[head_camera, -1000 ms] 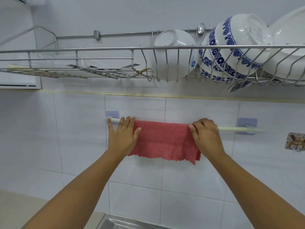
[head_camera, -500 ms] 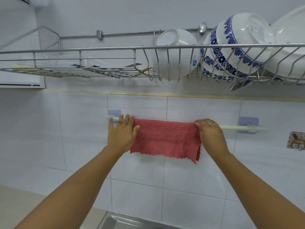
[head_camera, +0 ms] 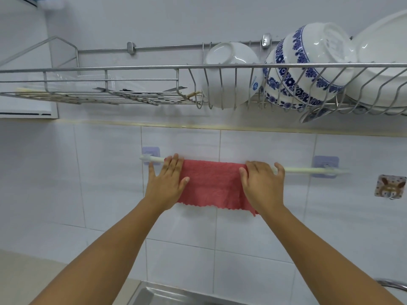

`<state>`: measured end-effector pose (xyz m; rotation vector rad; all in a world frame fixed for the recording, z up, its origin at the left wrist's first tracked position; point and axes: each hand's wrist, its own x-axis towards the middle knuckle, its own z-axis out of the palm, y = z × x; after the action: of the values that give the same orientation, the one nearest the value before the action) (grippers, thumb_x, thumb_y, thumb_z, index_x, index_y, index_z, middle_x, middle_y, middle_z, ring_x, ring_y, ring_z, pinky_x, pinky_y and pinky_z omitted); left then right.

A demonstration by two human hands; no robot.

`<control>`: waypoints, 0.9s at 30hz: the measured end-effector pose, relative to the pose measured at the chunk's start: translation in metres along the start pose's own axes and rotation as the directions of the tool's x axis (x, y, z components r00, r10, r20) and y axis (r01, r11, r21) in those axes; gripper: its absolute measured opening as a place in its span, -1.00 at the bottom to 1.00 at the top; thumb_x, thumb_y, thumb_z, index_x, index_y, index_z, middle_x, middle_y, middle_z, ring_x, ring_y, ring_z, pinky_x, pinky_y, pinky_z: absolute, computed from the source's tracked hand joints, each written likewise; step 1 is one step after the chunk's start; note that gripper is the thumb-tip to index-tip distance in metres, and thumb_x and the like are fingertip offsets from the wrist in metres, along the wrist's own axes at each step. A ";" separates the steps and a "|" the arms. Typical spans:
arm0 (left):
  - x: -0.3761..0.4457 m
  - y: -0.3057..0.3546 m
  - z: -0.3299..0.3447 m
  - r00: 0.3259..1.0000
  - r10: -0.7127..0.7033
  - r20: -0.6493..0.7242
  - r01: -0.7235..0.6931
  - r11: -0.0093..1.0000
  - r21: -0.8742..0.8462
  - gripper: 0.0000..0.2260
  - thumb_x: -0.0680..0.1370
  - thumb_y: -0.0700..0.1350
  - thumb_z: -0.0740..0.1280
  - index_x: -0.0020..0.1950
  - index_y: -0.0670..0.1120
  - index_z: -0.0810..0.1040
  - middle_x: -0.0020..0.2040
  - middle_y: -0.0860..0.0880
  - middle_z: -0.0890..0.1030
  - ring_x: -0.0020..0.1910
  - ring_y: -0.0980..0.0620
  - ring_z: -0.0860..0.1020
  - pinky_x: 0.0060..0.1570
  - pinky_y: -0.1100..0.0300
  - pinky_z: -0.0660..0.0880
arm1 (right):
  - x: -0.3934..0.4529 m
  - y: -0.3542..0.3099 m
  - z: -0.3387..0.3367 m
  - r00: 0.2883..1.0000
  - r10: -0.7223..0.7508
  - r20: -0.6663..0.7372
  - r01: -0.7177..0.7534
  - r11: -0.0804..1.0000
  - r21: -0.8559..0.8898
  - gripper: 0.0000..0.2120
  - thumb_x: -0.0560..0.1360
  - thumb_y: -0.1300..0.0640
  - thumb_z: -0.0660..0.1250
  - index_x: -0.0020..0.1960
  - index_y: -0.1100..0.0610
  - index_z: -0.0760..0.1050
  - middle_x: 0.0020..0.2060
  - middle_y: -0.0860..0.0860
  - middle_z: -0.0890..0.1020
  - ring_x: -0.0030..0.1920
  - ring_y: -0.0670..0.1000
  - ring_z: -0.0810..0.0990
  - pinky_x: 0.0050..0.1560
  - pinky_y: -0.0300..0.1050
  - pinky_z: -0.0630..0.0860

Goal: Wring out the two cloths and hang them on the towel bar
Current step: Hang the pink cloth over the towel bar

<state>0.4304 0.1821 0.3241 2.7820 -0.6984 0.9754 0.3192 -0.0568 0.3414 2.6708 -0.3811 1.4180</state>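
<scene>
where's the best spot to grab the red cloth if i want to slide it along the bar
Probably pinch the red cloth at its top fold over the towel bar, coming from the front. It hangs flat there, while the scalloped bottom edge hangs loose. The left hand and right hand already flank it.

wire dish rack (head_camera: 132,68) up top, white bowl (head_camera: 229,73) plus blue-patterned bowls (head_camera: 308,64) upside down in it; bunny sticker hook (head_camera: 390,186) on tiles, sink corner (head_camera: 158,292) below

Red cloth (head_camera: 211,183) draped over pale towel bar (head_camera: 304,170) (scalloped hem), spread flat
</scene>
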 end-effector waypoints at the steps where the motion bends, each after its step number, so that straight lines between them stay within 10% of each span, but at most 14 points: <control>1: 0.000 -0.002 0.001 1.000 0.007 -0.002 -0.007 1.000 0.001 -0.42 0.62 0.20 -0.18 0.56 -0.02 -0.23 0.60 0.02 -0.14 0.56 0.05 -0.16 0.45 -0.26 -0.27 | -0.002 -0.001 0.001 1.000 0.003 0.001 -0.003 1.000 -0.009 -0.61 0.60 -0.06 0.05 0.21 0.11 0.54 0.10 0.01 0.65 0.18 0.02 0.56 0.35 0.17 0.11; 20: 0.003 -0.027 0.005 0.998 -0.022 -0.057 0.014 0.991 -0.136 -0.46 0.64 0.15 -0.09 0.58 -0.02 -0.07 0.60 0.02 0.00 0.57 0.06 -0.06 0.50 -0.08 0.05 | -0.004 -0.020 0.009 0.999 -0.018 0.037 0.016 0.998 0.068 -0.60 0.62 0.00 0.04 0.31 0.17 0.47 0.23 0.07 0.58 0.30 0.07 0.46 0.46 0.08 0.13; 27: 0.005 -0.039 0.000 0.999 -0.021 -0.043 0.020 1.000 -0.018 -0.46 0.64 0.15 -0.12 0.58 -0.03 -0.03 0.59 0.01 0.04 0.57 0.07 -0.03 0.50 -0.16 -0.17 | -0.004 -0.031 0.015 1.000 -0.019 0.012 0.018 0.997 0.070 -0.63 0.60 0.01 0.10 0.29 0.14 0.48 0.19 0.05 0.60 0.28 0.06 0.49 0.43 0.13 0.14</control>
<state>0.4512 0.2152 0.3291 2.7393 -0.6677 1.0169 0.3379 -0.0292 0.3308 2.7315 -0.3122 1.4360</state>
